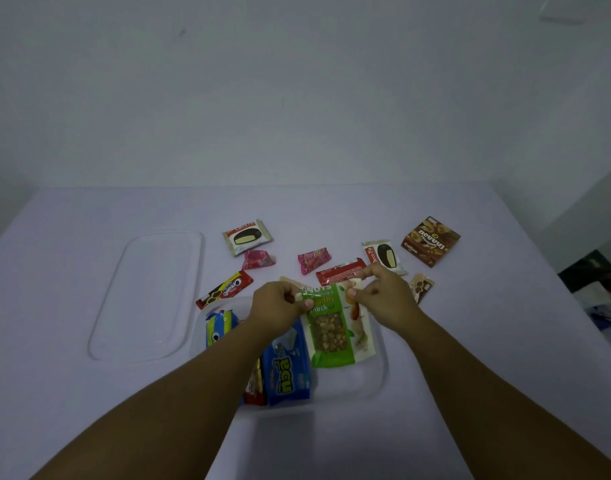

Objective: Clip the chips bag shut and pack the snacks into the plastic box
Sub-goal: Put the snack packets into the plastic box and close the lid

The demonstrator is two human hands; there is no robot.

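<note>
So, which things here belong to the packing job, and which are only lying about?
Job:
- green nut pouch, held by left hand and right hand
- plastic box
- clear lid
- blue pack
- brown snack box
- two choco pies

Lying about:
- dark items at right edge

Dim, flat, bluish overhead light on the table (470, 341), soft shadow below the plastic box (376, 386), wide-angle bowing toward frame edges, mild softness throughout, small print on wrappers unreadable, no glare, right-edge clutter dark and indistinct.

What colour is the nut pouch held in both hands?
Green and white nut pouch, clear window; head view.
</note>
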